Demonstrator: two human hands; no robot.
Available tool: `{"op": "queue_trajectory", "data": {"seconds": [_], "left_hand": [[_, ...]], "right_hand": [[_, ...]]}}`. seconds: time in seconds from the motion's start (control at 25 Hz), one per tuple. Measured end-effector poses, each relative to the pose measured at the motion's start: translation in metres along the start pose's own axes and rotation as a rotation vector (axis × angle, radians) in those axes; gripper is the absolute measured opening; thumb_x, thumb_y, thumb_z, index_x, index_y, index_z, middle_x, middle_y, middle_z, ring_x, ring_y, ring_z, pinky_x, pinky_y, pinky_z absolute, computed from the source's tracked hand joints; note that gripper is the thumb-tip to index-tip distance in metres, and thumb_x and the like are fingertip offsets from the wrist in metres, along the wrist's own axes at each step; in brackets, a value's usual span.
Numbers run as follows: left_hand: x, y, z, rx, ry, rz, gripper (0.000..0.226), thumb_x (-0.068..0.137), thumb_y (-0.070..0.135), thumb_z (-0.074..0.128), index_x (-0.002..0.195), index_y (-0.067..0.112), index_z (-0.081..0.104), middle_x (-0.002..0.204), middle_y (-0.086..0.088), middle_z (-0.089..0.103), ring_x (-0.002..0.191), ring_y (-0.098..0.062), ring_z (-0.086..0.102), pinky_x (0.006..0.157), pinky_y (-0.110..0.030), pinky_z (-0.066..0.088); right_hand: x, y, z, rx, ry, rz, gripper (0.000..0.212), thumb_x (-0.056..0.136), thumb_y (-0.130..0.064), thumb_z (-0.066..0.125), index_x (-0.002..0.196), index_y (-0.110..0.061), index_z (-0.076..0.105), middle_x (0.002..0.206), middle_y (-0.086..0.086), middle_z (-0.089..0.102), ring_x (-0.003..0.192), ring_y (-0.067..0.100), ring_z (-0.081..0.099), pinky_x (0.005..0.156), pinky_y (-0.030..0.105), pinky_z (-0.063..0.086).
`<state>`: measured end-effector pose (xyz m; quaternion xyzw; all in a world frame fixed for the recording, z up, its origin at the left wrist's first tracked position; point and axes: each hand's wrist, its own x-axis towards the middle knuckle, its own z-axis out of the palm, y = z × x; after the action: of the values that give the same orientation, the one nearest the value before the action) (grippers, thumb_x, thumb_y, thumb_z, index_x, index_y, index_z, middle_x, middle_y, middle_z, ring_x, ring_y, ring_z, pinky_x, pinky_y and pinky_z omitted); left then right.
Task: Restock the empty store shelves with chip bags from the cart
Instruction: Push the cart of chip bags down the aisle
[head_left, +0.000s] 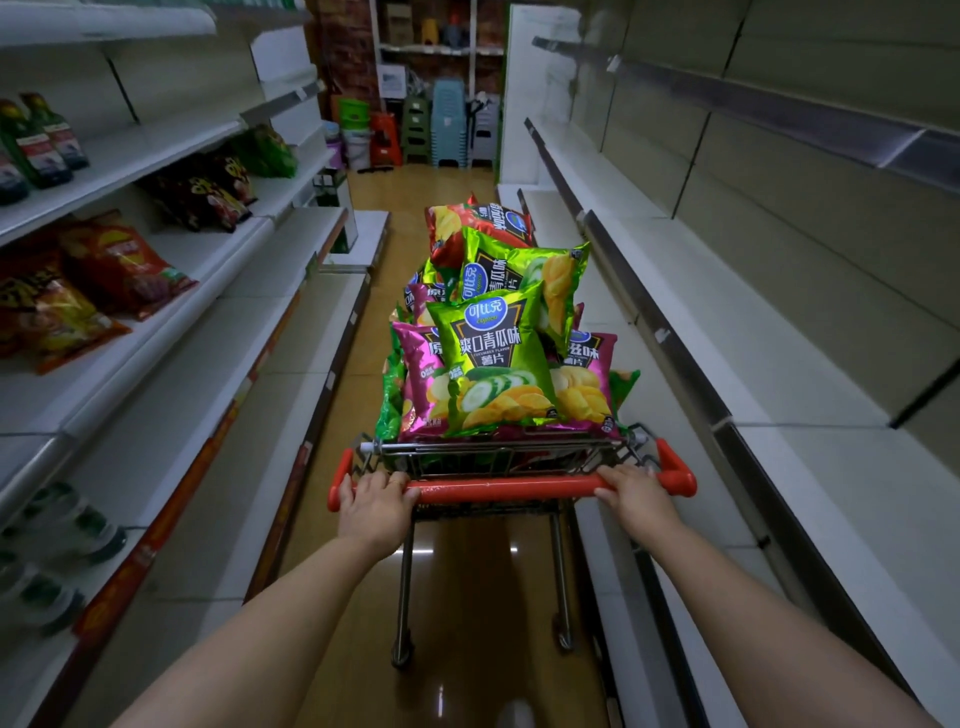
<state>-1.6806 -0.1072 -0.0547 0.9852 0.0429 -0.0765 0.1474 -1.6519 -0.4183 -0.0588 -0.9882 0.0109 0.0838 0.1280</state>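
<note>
Store aisle, seen from a head-worn camera. White right-hand shelving (779, 374) runs the length of the aisle in stepped tiers. It faces the left-hand shelving (171, 338), whose upper tiers carry red chip packets (122, 265), dark snack packets (205, 195) and green bottles (41, 140).

Between the 2 runs lies a glossy tan floor (467, 597), ending at stacks of plastic stools (448, 122) against the far wall.

A wire shopping cart (493, 453) stands in the aisle, closer to the right-hand tiers. Its basket is heaped above the rim with chip bags (498, 291) in green, magenta and red.

Nearest the camera, 1 green cucumber-flavour bag (493, 358) leans upright against the pile. It is flanked by 2 magenta bags (584, 384) at the handle end of the basket, and a red bag (467, 223) sits at the far end.

The cart's red handle bar (509, 491) crosses the view just below the bags. The person's left hand (374, 506) is wrapped over the bar near its left end, fingers curled round it. The right hand (636, 499) clasps the bar near its right end in the same way. Both bare forearms reach in from the bottom corners.
</note>
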Motion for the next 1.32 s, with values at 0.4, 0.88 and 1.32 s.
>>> {"op": "queue_trajectory", "data": {"seconds": [0.4,0.88,1.32], "left_hand": [[-0.152,-0.003,0.026,0.005,0.0,-0.023,0.044,0.101,0.04,0.025,0.137,0.021,0.04,0.138,-0.003,0.044,0.137,-0.02,0.03,0.118,-0.044,0.001],[-0.32,-0.011,0.064,0.046,0.042,-0.039,0.043,0.101,0.04,0.023,0.135,0.022,0.044,0.138,-0.003,0.045,0.136,-0.02,0.031,0.118,-0.043,0.001],[-0.469,-0.016,0.084,0.04,0.024,-0.026,0.043,0.101,0.039,0.025,0.135,0.02,0.044,0.139,-0.004,0.045,0.137,-0.021,0.03,0.117,-0.043,0.0]], "right_hand": [[-0.163,0.007,0.011,0.046,0.028,-0.008,0.043,0.098,-0.027,0.043,0.139,-0.016,0.042,0.143,0.006,0.043,0.135,0.021,0.031,0.115,0.033,0.013],[-0.329,0.037,0.047,-0.036,0.029,-0.046,0.039,0.099,-0.03,0.038,0.136,-0.018,0.044,0.137,0.005,0.047,0.13,0.022,0.034,0.112,0.032,0.013],[-0.481,0.056,0.072,-0.012,0.073,-0.049,0.039,0.099,-0.03,0.037,0.136,-0.019,0.043,0.138,0.004,0.046,0.134,0.02,0.032,0.116,0.036,0.006]]}}
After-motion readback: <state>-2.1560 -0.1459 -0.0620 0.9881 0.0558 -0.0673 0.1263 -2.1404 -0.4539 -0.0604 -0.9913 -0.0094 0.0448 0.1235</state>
